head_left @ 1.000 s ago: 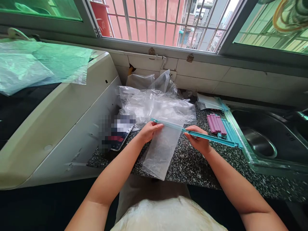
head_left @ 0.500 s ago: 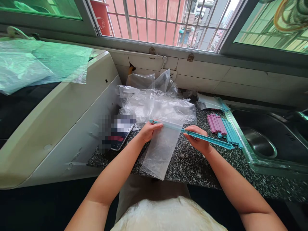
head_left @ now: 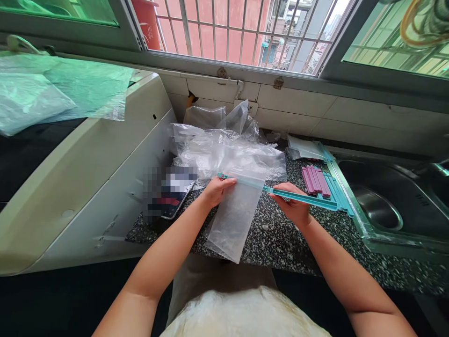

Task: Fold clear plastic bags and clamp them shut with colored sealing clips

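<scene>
— Clutter first: what lies round the hands?

— Behind them a heap of crumpled clear plastic bags (head_left: 228,150) against the tiled wall, glossy and creased. To the person's right, a row of pink sealing sticks (head_left: 315,180) and teal ones (head_left: 335,192) lies flat on the counter, just beside the rim of the steel sink (head_left: 377,213). To the left a phone (head_left: 171,196) rests on the counter (its screen is blurred), close against a cream-coloured appliance (head_left: 87,173) with a thin sheet of plastic draped over its top.

— Anything in the way?

— Nothing stands between the two hands and what they hold; the bag heap sits just beyond.

— And the hands?

— The left hand (head_left: 217,191) pinches the top edge of a clear bag (head_left: 233,220) together with the near end of a long teal clip (head_left: 280,192). The right hand (head_left: 293,206) is closed round the clip further along, fingers curled under it, thumb on top.

— Where is the bag?

— Hanging from the clip, its lower part lying slack on the speckled granite counter (head_left: 277,238), reaching to the front edge. The clip is a slim, straight rod; the bag is thin, rectangular and faintly cloudy.
</scene>
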`<state>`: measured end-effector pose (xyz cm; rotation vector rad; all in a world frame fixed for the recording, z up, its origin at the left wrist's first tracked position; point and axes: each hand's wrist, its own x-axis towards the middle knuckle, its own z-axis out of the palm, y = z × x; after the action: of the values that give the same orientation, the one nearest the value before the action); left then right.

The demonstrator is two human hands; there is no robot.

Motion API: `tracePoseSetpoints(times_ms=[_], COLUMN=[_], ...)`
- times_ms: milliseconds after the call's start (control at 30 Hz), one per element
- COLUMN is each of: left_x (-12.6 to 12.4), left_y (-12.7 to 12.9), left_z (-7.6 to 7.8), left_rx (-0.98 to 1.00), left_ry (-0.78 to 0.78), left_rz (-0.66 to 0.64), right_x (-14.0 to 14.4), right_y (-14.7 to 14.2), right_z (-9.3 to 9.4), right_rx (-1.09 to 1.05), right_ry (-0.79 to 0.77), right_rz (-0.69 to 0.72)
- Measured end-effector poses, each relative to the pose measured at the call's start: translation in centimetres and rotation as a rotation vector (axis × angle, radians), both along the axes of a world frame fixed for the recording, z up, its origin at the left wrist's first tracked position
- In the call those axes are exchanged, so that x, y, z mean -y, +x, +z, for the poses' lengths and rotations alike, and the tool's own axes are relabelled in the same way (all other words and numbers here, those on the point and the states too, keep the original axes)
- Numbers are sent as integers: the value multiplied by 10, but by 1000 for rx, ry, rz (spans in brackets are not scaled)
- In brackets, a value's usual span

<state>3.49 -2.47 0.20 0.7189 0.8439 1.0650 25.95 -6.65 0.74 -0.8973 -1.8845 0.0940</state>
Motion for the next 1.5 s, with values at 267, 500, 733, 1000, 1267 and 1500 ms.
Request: tracePoseSetpoints(times_ms=[267, 500, 733, 1000, 1267, 1500], left_x=[2, 1, 0, -1, 0, 1], left_y=[2, 2, 1, 2, 2, 4], left_z=[0, -3, -8, -10, -12, -11], left_rx=[-32, -91, -138, -183, -184, -200], left_ry=[32, 76, 146, 219, 240, 253], left_rz=[0, 32, 35, 52, 48, 59], right_x=[0, -1, -1, 0, 2, 2], right_y=[0, -1, -2, -2, -4, -4], right_z=[-1, -1, -1, 1, 1, -1], right_rx=[-16, 17, 28, 79, 61, 12], right_ry=[49, 44, 42, 52, 54, 52], right_rz=[-20, -29, -17, -48, -38, -2])
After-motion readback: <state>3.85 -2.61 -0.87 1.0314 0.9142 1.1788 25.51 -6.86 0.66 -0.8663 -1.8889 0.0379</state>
